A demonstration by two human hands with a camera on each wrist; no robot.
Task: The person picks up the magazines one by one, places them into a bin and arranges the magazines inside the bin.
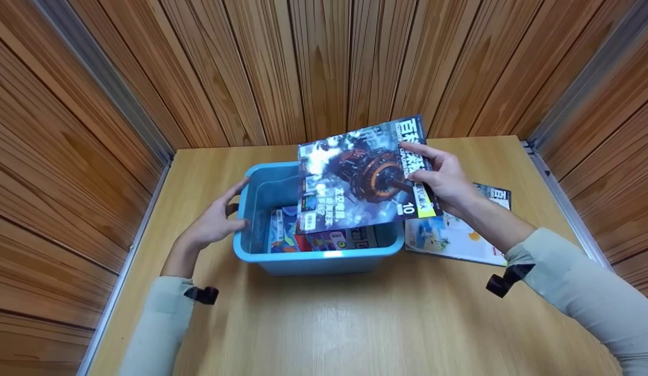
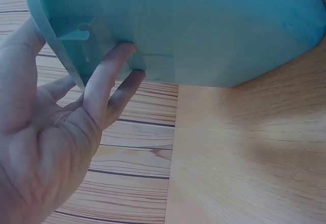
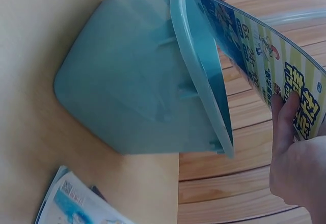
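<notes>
A blue plastic bin [image 1: 266, 193] stands on the wooden table [image 1: 355, 324], with several colourful books [image 1: 324, 237] lying inside. My right hand [image 1: 444, 180] pinches a dark science magazine [image 1: 360, 177] by its right edge and holds it tilted over the bin's right half. From the right wrist view the magazine's back cover [image 3: 265, 56] shows above the bin's rim [image 3: 198, 71]. My left hand [image 1: 219, 216] rests with straight fingers against the bin's left rim; the left wrist view shows fingertips [image 2: 119, 56] touching under the rim [image 2: 61, 46].
Two more magazines [image 1: 460, 235] lie flat on the table right of the bin. Wooden slat walls [image 1: 324, 68] close in the table at the back and on both sides. Bare tabletop stretches in front of the bin.
</notes>
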